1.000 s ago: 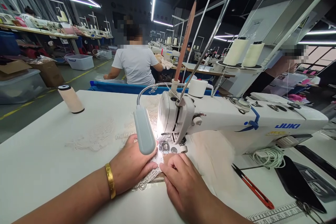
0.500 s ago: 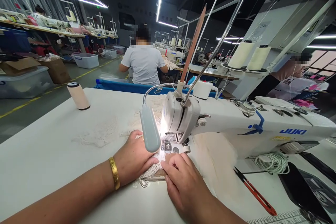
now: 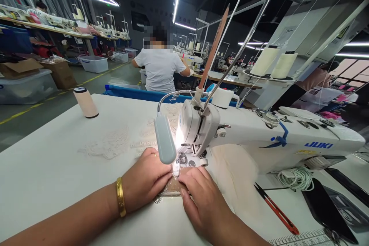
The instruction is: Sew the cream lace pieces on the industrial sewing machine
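Note:
A strip of white lace (image 3: 175, 169) lies under the presser-foot area of a white sewing machine (image 3: 242, 125), brightly lit by the machine's lamp (image 3: 165, 140). My left hand (image 3: 148, 177), with a gold bracelet at its wrist, presses on the lace from the left, thumb and fingers close together; the lamp head hides some fingertips. From the right, my right hand (image 3: 203, 196) has its fingers curled, the index fingertip at the lace edge. Between the hands shows a brown plate (image 3: 173, 187) on the machine bed. The needle itself is hidden.
More lace pieces (image 3: 108, 144) lie left on the white table (image 3: 57, 169), near a peach thread cone (image 3: 86, 103). Sheer cream fabric (image 3: 236, 173), red-handled thread snips (image 3: 276, 209), a ruler (image 3: 302, 237) and coiled cord (image 3: 295, 178) are at right. A co-worker (image 3: 159, 65) sits ahead.
The lace between my hands has moved forward under the machine, so less shows in front and more of the brown plate is visible. My left hand has shifted slightly left.

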Available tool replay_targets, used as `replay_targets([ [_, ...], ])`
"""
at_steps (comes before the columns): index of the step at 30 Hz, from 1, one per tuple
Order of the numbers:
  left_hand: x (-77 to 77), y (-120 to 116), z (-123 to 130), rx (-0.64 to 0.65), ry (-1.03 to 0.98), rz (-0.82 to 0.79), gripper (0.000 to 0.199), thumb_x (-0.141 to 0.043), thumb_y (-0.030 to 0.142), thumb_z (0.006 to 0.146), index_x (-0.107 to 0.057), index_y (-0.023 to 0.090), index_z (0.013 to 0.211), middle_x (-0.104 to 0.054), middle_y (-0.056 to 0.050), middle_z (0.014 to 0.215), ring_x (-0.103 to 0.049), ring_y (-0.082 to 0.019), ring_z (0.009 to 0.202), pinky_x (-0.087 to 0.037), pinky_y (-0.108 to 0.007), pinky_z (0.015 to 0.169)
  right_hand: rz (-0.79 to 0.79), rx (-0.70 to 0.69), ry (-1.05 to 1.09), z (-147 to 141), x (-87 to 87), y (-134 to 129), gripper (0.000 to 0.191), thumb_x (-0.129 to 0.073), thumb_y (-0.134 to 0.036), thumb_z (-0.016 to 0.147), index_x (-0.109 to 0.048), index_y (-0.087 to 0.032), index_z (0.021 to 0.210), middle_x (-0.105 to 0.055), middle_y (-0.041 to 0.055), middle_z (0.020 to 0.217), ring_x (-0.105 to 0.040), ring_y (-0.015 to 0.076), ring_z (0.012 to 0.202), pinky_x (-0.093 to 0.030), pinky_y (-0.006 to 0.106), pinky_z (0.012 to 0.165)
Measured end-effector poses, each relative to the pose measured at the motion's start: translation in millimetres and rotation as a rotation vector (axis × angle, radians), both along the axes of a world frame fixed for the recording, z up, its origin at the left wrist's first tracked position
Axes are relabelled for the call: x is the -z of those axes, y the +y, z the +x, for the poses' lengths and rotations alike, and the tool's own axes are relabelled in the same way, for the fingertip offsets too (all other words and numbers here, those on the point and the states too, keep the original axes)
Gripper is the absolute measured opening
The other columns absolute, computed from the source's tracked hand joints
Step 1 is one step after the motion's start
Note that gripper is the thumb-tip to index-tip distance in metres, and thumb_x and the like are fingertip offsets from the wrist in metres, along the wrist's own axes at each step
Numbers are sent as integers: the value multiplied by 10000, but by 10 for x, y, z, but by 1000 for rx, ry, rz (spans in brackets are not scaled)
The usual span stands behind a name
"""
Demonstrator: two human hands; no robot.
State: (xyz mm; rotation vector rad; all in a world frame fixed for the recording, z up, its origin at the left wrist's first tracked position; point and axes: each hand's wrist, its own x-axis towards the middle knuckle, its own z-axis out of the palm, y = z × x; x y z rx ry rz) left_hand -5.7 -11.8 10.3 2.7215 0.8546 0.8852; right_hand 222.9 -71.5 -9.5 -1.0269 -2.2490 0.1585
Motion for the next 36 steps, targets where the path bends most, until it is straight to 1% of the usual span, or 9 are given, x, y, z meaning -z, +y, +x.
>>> replay_targets([
  [4, 32, 29, -37, -6, -42, -54, 270, -430, 170, 1054, -658, 224, 922, -724, -14, 915, -634, -192, 812, -456, -365, 791, -1, -1, -35, -11, -10, 1, 359, -486, -41, 996, -621, -209, 1285, -619, 69, 995, -532, 247, 876, -512, 372, 750],
  [10, 3, -22, 5, 70, 34, 79, 333, -419, 58, 1022, -582, 204, 772, -703, 4, 791, -599, -188, 746, -438, -350, 755, -11, 6, -28, -38, -32, -1, 252, -486, -27, 994, -663, -201, 1041, -587, 60, 941, -513, 229, 845, -491, 338, 712],
  [14, -14, -53, 35, 77, 48, 173, 327, -448, -2, 967, -610, 201, 768, -747, -1, 833, -597, -191, 729, -439, -355, 747, 3, -9, -15, -47, -16, -3, 277, -473, -31, 1004, -670, -197, 1106, -586, 61, 934, -506, 231, 839, -491, 340, 707],
  [17, -33, -51, 47, 69, 42, 199, 323, -457, 15, 988, -635, 204, 796, -760, -9, 855, -615, -196, 740, -450, -358, 751, 8, -7, -17, -44, 3, 3, 299, -477, -34, 1002, -668, -199, 1161, -592, 62, 936, -504, 235, 833, -492, 347, 706],
  [20, -57, -31, 61, 52, 52, 222, 345, -443, 31, 1012, -605, 200, 758, -729, -11, 803, -617, -197, 740, -455, -356, 753, -8, 13, -30, -33, 14, 17, 321, -478, -43, 998, -657, -206, 1209, -593, 62, 934, -508, 244, 828, -493, 360, 703],
  [24, -61, -1, 75, 20, 66, 266, 367, -428, 8, 993, -534, 190, 693, -656, -2, 718, -550, -182, 682, -434, -339, 708, -46, 41, -61, -19, 8, 45, 316, -477, -64, 1005, -647, -214, 1225, -598, 62, 947, -518, 254, 838, -500, 384, 718],
  [29, -16, 2, 57, 27, 79, 240, 342, -449, -8, 984, -561, 179, 722, -712, -11, 809, -573, -178, 729, -455, -344, 745, -68, 55, -88, -21, -11, 60, 301, -459, -70, 1008, -652, -208, 1194, -601, 66, 958, -516, 254, 841, -505, 392, 724],
  [33, 2, 4, 51, 31, 79, 236, 339, -449, -1, 993, -562, 181, 729, -693, -5, 791, -561, -179, 726, -454, -349, 756, -76, 59, -94, -25, -23, 67, 290, -458, -71, 1010, -659, -207, 1169, -598, 64, 948, -518, 255, 841, -507, 394, 727],
  [36, 1, 18, 58, 28, 79, 242, 335, -447, 13, 997, -545, 186, 728, -666, -1, 773, -559, -181, 725, -456, -357, 776, -84, 68, -107, -29, -27, 86, 312, -472, -70, 1009, -655, -213, 1216, -596, 61, 939, -522, 256, 830, -506, 394, 726],
])
